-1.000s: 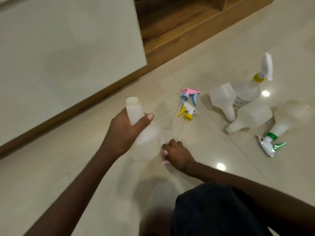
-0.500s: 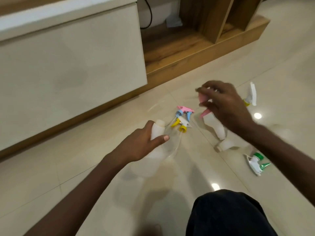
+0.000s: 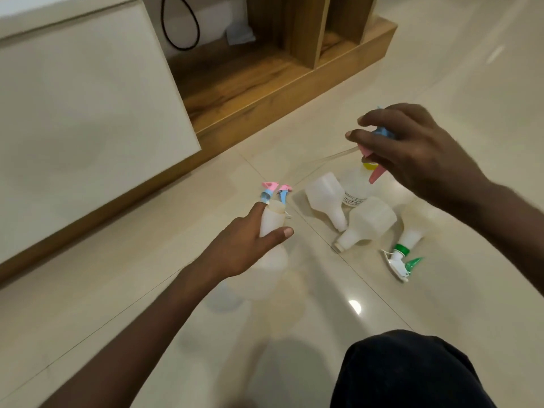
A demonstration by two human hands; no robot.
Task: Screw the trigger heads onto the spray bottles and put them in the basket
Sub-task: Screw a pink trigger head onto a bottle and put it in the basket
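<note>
- A cream cabinet front (image 3: 88, 119) fills the upper left; beside it a wooden shelf unit (image 3: 265, 75) with a black cable (image 3: 179, 28) looped behind.
- The left hand (image 3: 244, 245) grips the neck of a translucent spray bottle (image 3: 272, 248), thumb across the front, fingers curled round; the bottle is off the floor and tilted, as it was half a second ago.
- Just behind its mouth a pink-and-blue trigger head (image 3: 275, 191) lies on the tiled floor (image 3: 117, 290); the yellow one seen beside it earlier is now hidden.
- Mid-floor, two headless bottles (image 3: 326, 198) lie on their sides, touching; behind them one with a yellow collar (image 3: 356, 187) bears a printed label, too small to read.
- The right hand (image 3: 418, 160), higher and nearer the camera than before, pinches a pink-and-blue trigger head (image 3: 375, 160) with curled fingers, its clear dip tube (image 3: 332, 156) trailing left.
- Toward the right, a bottle with a green-collared head (image 3: 407, 242) lies on the floor.
- A dark-clothed knee (image 3: 406, 372) sits at the bottom edge.
</note>
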